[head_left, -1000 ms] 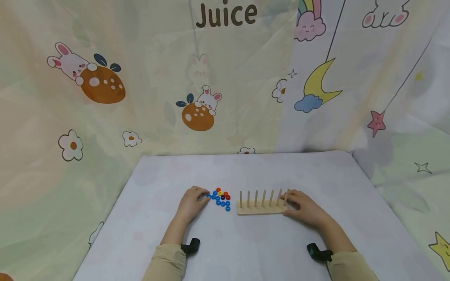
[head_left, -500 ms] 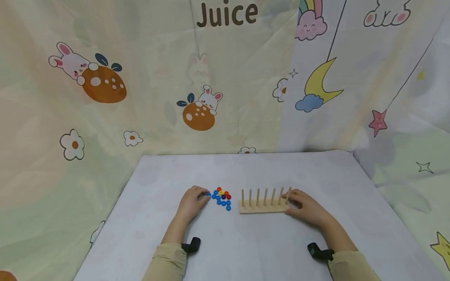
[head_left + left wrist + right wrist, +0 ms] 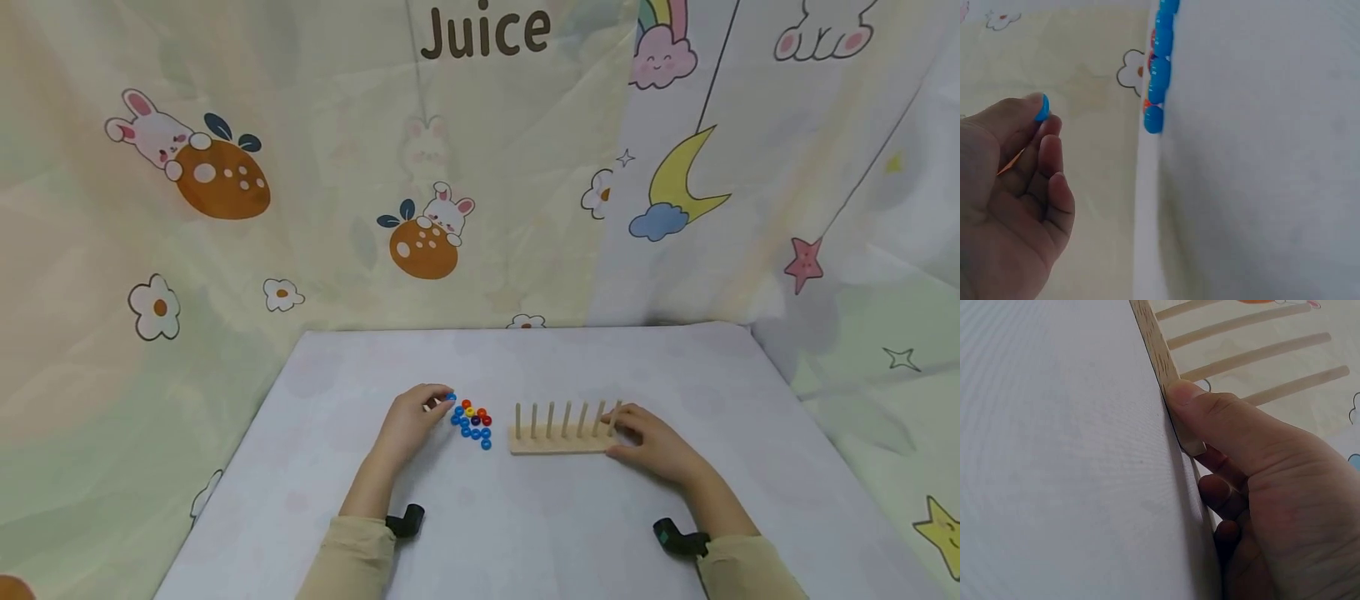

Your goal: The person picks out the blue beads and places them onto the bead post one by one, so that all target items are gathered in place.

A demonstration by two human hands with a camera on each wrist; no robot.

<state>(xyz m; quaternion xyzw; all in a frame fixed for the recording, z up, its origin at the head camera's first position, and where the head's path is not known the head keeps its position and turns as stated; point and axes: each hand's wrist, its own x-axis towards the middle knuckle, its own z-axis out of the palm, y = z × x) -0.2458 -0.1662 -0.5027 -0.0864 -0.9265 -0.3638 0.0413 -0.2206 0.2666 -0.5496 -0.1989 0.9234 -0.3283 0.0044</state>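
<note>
My left hand (image 3: 408, 421) pinches a blue bead (image 3: 1042, 108) between thumb and fingertip, lifted above the table. Just right of it lies a cluster of beads (image 3: 476, 434), mostly blue, with a few red, one yellow and one dark. In the left wrist view, blue beads (image 3: 1160, 81) sit in a line along the tabletop. A wooden peg board (image 3: 558, 445) with several upright pegs stands to the right of the beads. My right hand (image 3: 654, 442) grips its right end; the thumb (image 3: 1013, 115) of my left hand presses the bead. The pegs carry no beads.
Everything lies on a white-covered table (image 3: 540, 533). A printed cloth (image 3: 315, 208) with cartoon figures hangs behind the table. Black wrist cameras (image 3: 406, 522) are strapped to both forearms.
My left hand has picked the blue bead off the table and raised it slightly up and away. My right hand stays on the peg board, which shifted slightly right in view.
</note>
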